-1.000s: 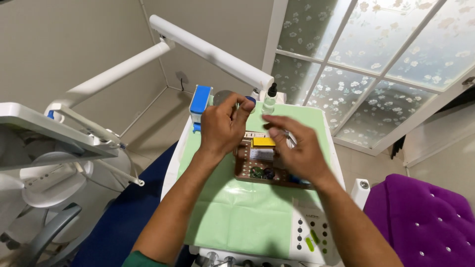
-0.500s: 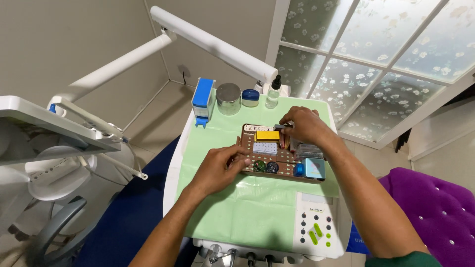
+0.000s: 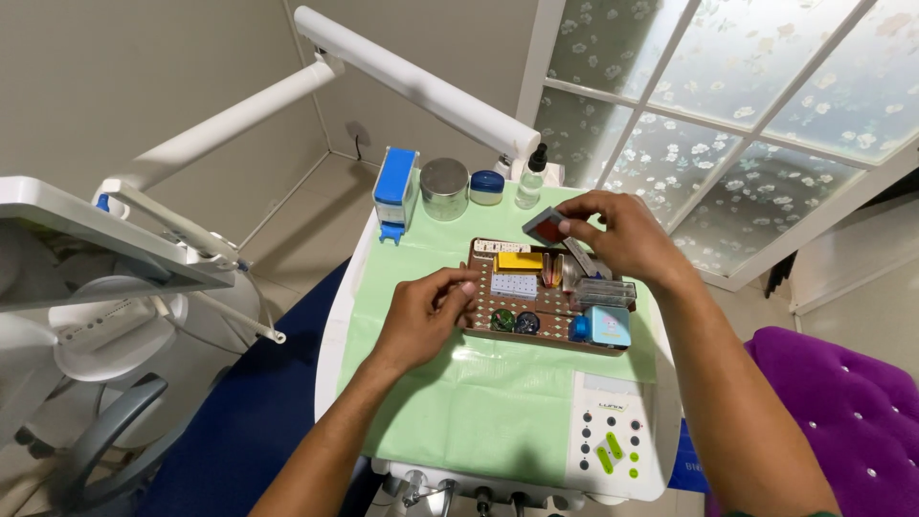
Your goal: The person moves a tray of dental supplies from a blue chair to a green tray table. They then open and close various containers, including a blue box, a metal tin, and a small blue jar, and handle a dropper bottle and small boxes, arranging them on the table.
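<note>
While the brown flat tray with rows of little holes [image 3: 546,311] lies in the middle of the pale green paper sheet [image 3: 479,383], both hands are kept at its edges. The right hand [image 3: 622,235] is seen at about one o'clock from the tray's middle. Its fingers are pinched together on a small flat grey box with a red face [image 3: 546,226], which is held up in the air, just above the far edge of the tray. The box is tilted, with its long side running from ten o'clock to four o'clock.

The left hand [image 3: 426,311] is laid at nine o'clock from the tray's middle. Its fingers are curled together, and the fingertips are pressed on the tray's left edge. Nothing is gripped inside it, as far as can be seen.

The grey box is found at about two o'clock from the left hand, well apart from it, so the right hand is by far the nearer one.

On the tray, a small yellow block [image 3: 519,259], a white block with dots [image 3: 514,284], a clear plastic case [image 3: 605,291] and a light blue square box [image 3: 609,325] are seen. The clear case lies just beside the right wrist.

Past the tray, at twelve o'clock, a round silver tin [image 3: 444,188], a blue and white holder [image 3: 395,191] and a small clear bottle [image 3: 529,182] are stood on the sheet's far end. A white panel with buttons [image 3: 613,440] is set at five o'clock.
</note>
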